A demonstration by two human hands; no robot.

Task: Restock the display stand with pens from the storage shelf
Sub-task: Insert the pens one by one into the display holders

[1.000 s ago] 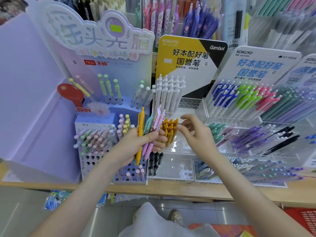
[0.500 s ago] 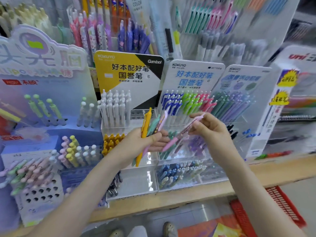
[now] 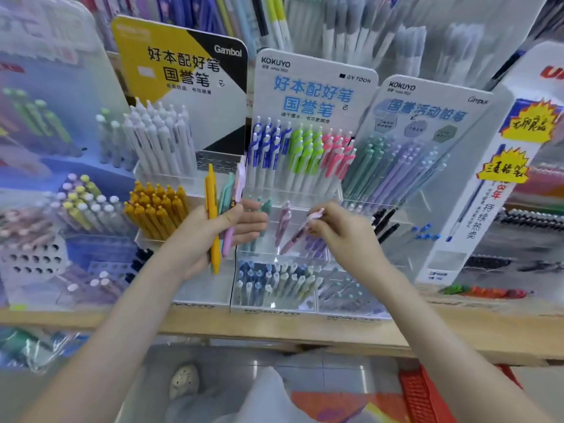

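Note:
My left hand (image 3: pixel 210 230) grips a small bundle of pens (image 3: pixel 219 215): a yellow one, a teal one and pink ones, held upright in front of the clear acrylic display stand (image 3: pixel 274 303). My right hand (image 3: pixel 341 230) pinches a single light pink pen (image 3: pixel 300 232), tilted with its tip down over the stand's middle tier, where a few purple pens (image 3: pixel 314 244) lie. Blue, green and pink clipped pens (image 3: pixel 302 154) fill the top row under the white and blue sign.
Yellow pens (image 3: pixel 158 209) and white pens (image 3: pixel 161 141) fill the stand to the left. Grey and blue pens (image 3: pixel 271 282) sit in the bottom tier. A wooden shelf edge (image 3: pixel 274 331) runs below. A red basket (image 3: pixel 427 395) lies on the floor at right.
The view has swung right and closer to the blue-sign stand. My right hand has lowered the pink pen toward the middle tier. My left hand still holds the bundle.

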